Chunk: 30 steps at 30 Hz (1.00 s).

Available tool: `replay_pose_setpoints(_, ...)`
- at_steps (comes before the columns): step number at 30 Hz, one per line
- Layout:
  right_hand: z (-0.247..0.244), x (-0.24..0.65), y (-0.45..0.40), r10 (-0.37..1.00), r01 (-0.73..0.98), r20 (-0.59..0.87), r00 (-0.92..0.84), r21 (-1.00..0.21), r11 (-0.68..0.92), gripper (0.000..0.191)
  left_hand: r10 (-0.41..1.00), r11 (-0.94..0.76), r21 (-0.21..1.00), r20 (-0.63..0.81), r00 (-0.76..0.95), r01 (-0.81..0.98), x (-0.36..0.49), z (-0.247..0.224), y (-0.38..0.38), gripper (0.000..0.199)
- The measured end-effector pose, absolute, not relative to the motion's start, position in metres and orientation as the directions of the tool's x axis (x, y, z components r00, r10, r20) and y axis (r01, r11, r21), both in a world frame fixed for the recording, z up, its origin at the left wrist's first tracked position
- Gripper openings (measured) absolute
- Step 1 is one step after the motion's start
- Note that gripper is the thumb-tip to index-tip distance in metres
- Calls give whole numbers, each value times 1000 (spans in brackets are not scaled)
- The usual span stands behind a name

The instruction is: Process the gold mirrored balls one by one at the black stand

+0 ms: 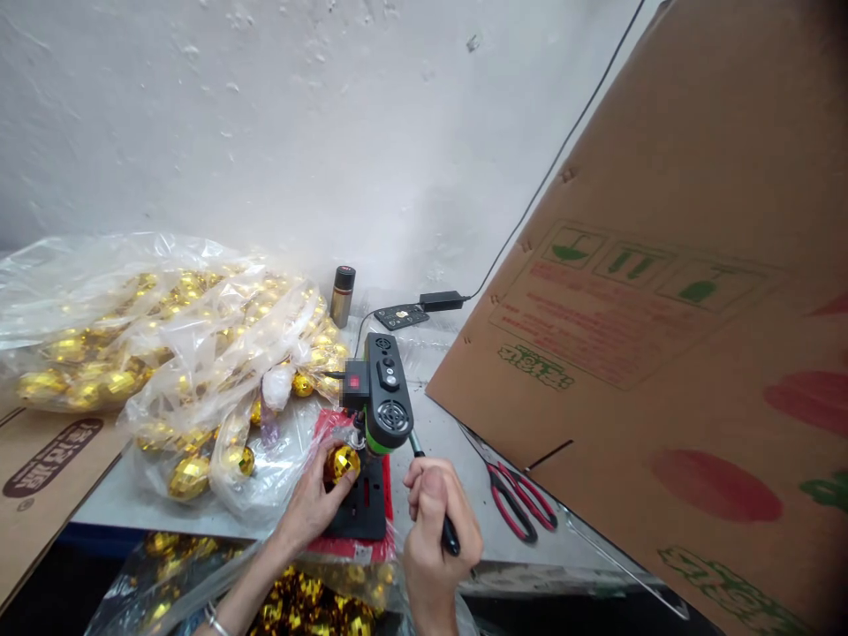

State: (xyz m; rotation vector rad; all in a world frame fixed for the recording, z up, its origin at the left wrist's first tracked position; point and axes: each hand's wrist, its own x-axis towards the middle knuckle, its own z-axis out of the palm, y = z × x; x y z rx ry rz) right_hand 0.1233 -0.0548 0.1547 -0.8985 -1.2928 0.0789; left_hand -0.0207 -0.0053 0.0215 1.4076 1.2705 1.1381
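A large cardboard box (pixel 662 336) stands to the right of the right-hand fingers. Left of and beyond the left-hand fingers spreads clear plastic bagging (pixel 178 358) full of mirrored gold balls (pixel 189 477). Between the two hands is a black-and-green press-like device (pixel 389 389), its head just beyond the left fingertips. The right hand (pixel 441 521) is a fist, fingers wrapped around the device's lever (pixel 417 443). The left hand (pixel 314 496) has thumb and fingers clamped on a single gold ball (pixel 343 463). Right of the right-hand fingers lies a red-handled cutting tool (pixel 522 499). The ball, smallest of these, sits in the left fingertips, close under the device's head; whether they touch cannot be told. The step in hand seems to be lining the ball up there; the next move calls for a steady ball, fingertips clear of the head, and a controlled lever hand.
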Motion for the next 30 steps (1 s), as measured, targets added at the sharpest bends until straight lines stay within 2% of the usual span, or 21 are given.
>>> replay_pose_setpoints(5, 152, 125, -57, 525, 432, 797, 300, -604, 670, 34, 965, -260, 887, 226, 132, 382, -18, 7, -11, 56)
replay_pose_setpoints(12, 151, 125, -60, 526, 454, 802, 282, -595, 663, 33, 923, -385, 822, 339, 182, 419, -17, -6, -16, 55)
replay_pose_setpoints(21, 114, 130, -63, 471, 492, 848, 243, -526, 694, 32, 955, -297, 866, 258, 148, 402, -9, -10, -14, 56)
replay_pose_setpoints(26, 91, 123, -60, 426, 480, 839, 339, -544, 689, 34, 960, -278, 873, 240, 143, 402, -8, -7, -16, 56)
replay_pose_setpoints(30, 86, 121, -59, 403, 495, 846, 350, -532, 687, 35, 964, -261, 885, 220, 148, 386, -8, -5, -16, 55)
